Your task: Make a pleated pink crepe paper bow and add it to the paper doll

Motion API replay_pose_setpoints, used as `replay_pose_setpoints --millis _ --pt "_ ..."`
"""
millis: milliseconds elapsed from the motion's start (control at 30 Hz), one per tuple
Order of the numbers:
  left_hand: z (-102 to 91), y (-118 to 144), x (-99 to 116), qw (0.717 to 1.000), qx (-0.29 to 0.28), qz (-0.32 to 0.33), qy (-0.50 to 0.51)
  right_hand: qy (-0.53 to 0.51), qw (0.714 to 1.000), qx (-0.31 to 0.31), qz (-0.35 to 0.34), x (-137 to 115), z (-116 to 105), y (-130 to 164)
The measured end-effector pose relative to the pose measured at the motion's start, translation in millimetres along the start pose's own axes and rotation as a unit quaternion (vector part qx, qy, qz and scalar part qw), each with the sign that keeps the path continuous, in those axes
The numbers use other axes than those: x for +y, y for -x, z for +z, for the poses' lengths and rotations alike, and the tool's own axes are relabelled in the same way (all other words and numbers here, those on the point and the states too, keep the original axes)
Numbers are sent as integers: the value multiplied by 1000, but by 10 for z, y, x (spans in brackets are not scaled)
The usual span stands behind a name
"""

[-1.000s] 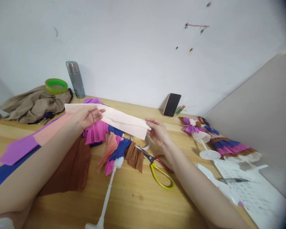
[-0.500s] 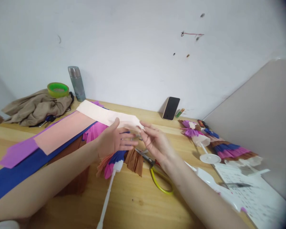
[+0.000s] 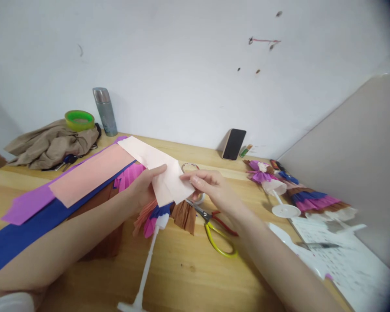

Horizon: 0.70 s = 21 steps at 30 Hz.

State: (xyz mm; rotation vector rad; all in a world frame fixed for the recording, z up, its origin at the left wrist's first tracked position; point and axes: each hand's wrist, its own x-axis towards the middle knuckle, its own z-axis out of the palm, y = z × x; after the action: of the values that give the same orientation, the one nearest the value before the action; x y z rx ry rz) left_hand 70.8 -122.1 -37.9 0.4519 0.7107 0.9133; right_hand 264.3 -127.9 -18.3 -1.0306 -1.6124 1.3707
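Pale wooden desk [image 3: 188, 290] below. Long pale-pink paper strip [image 3: 167, 182], creased at near end, is up over mid-desk. Yellow-and-red-handled metal scissors [image 3: 206, 215] lie nearby. Person's left hand [image 3: 144, 187] grips the strip, thumb on top, other fingers hidden underneath; right hand [image 3: 214, 184] pinches its right edge between fingers.

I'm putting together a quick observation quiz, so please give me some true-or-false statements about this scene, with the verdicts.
1. The left hand and right hand both touch the pale paper. True.
2. The right hand is gripping the scissors. False: the scissors lie on the table.
3. The tape roll sits on the brown cloth. True.
4. The phone lies face down. False: the phone stands on end, screen showing.
5. The bottle is upright. True.
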Motion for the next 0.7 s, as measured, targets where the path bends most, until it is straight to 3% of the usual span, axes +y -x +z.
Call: replay_pose_setpoints --millis 100,167,233,300,400,467,533,700 --pt "40 8 24 996 86 12 7 170 985 -32 -21 -160 -204 66" --pt "44 -10 69 988 143 52 -6 349 935 -67 -4 -195 -345 135" --pt "41 -29 114 985 156 78 -15 460 879 -116 49 -125 -436 239" --pt "46 -36 147 986 144 86 -16 503 850 -134 80 41 -463 379" --pt "79 -22 187 984 142 109 -9 552 822 -128 56 343 -434 623" --pt "114 -3 214 980 159 118 -7 565 819 -82 62 491 -418 767" --pt "150 20 240 979 169 110 -8 553 828 -77 55 564 -426 873" --pt "228 79 276 977 181 111 5 508 861 -10 1 515 -514 990"
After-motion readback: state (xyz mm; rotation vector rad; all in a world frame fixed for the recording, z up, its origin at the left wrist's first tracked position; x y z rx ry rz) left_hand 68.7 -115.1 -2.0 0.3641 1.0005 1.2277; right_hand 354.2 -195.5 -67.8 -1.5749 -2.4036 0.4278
